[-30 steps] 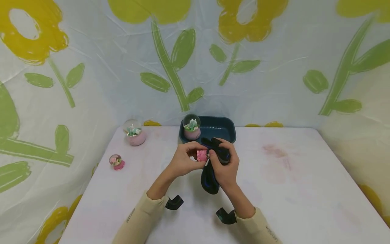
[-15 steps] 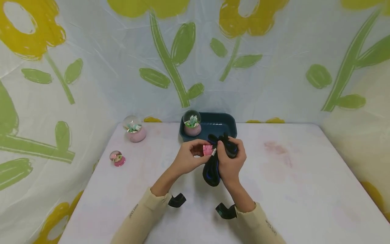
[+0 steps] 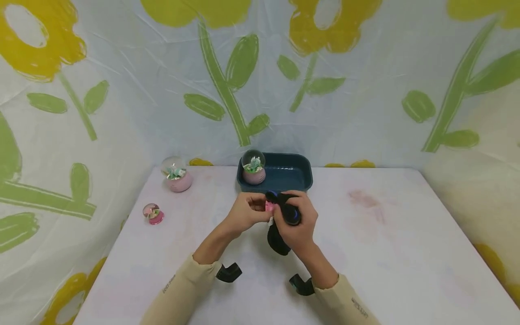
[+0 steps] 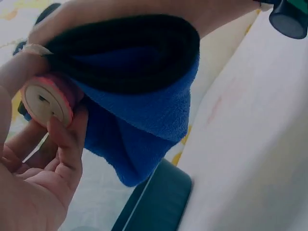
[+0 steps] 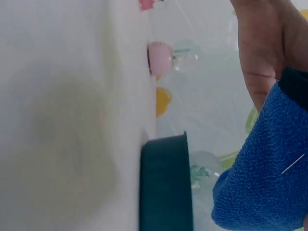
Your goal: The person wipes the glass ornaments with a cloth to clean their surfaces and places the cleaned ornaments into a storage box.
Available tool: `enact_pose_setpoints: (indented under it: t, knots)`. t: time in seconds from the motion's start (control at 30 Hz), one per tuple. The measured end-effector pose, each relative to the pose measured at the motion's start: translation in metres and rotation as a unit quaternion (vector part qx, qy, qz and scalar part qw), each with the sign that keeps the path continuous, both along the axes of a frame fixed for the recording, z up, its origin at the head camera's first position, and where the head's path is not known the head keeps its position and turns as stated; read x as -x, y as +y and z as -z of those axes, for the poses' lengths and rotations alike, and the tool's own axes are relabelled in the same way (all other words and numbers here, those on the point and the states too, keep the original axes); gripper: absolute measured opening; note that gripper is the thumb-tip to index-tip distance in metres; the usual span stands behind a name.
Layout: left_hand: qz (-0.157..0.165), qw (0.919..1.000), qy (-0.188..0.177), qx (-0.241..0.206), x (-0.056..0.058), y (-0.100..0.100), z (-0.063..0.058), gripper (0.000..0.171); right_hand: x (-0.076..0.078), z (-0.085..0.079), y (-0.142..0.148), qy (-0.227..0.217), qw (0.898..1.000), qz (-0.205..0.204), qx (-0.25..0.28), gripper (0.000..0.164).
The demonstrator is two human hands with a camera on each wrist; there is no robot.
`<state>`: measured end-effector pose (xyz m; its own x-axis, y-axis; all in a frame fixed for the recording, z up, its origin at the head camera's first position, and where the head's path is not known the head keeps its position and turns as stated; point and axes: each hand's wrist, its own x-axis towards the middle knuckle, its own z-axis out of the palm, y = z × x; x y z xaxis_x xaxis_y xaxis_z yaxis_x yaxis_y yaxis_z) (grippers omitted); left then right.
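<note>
My left hand (image 3: 243, 214) holds a small pink snow globe (image 4: 47, 100) between thumb and fingers. Its round cream underside faces the left wrist camera, and its dome is hidden. In my right hand (image 3: 300, 223) is a bunched cloth (image 3: 277, 241), black on one side and fuzzy blue on the other. The cloth presses against the snow globe, and part of it hangs below the hand. In the right wrist view the blue side of the cloth (image 5: 269, 168) fills the lower right. Both hands are above the table, in front of the tray.
A dark teal tray (image 3: 288, 172) stands at the table's back edge, with a pink-based snow globe (image 3: 253, 169) in its left end. Another large snow globe (image 3: 177, 176) stands at the back left. A smaller pink one (image 3: 153, 214) is nearer the left edge.
The cloth has shifted over the pink snow globe, covering more of it. Both hands stay close together, after a slight move up and back down in the head view. The other globes have not moved.
</note>
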<state>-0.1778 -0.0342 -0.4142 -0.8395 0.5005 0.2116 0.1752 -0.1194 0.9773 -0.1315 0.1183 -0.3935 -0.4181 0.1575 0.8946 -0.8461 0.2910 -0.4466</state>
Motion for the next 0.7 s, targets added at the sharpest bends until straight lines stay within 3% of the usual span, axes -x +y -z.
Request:
enact_pose_setpoints:
  t: [0.07,0.13,0.27,0.37,0.47,0.6,0.7]
  knots:
    - [-0.003,0.9997,0.025,-0.001,-0.002,0.0,-0.003,0.026,0.001,0.002,0.0,-0.032,0.999,-0.005,0.032,0.015]
    - [-0.011,0.997,0.077,0.002,-0.005,0.001,-0.008,0.029,0.002,0.003,0.0,-0.081,0.994,-0.011,0.076,0.014]
    - [-0.038,0.9801,0.194,0.008,-0.009,0.003,-0.018,0.03,0.001,0.0,-0.001,-0.188,0.97,-0.022,0.154,0.013]
    - [-0.055,0.9717,0.23,0.005,-0.009,0.002,-0.013,0.03,0.0,-0.001,-0.005,-0.211,0.964,-0.017,0.161,0.015]
    - [-0.058,0.9781,0.199,-0.012,-0.006,0.0,-0.001,0.031,-0.002,0.0,-0.01,-0.164,0.979,0.001,0.12,0.014]
    - [-0.038,0.995,0.083,-0.042,-0.002,-0.003,0.016,0.031,0.001,0.002,-0.015,-0.045,0.997,0.021,0.053,0.015]
    - [-0.012,0.998,-0.006,-0.061,0.0,-0.007,0.023,0.027,0.007,0.005,-0.016,0.053,0.998,0.022,-0.001,0.021]
